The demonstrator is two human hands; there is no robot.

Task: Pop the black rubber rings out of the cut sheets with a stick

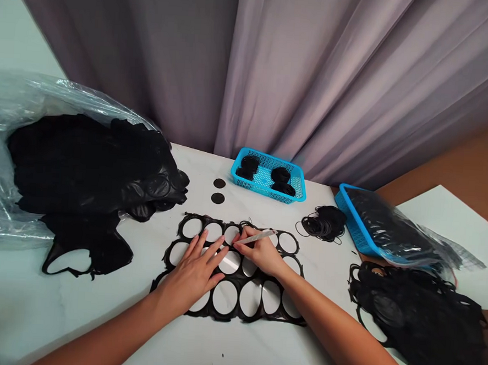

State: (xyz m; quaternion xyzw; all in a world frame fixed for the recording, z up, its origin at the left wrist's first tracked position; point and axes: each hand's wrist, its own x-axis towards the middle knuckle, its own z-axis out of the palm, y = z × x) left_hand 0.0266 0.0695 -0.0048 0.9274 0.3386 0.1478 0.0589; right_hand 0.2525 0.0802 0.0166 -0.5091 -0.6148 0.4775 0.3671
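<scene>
A flat black sheet (238,276) with rows of round holes lies on the white table, and the white surface shows through the holes. My left hand (191,273) rests on its left part, palm down with the fingers spread. In my right hand (262,251) is a thin whitish pointed tool (261,236), pinched between the fingers. The tool's tip end is at the sheet's upper middle, close to my left fingertips. Thin black loops (247,225) lie at the sheet's top edge beside the tool.
Black sheets (91,167) spill from a clear bag at left. Two black discs (217,198) lie near a blue basket (268,192) holding black bundles. Right are a loop pile (326,223), another blue basket (351,222) with bagged black material, and a black heap (421,320).
</scene>
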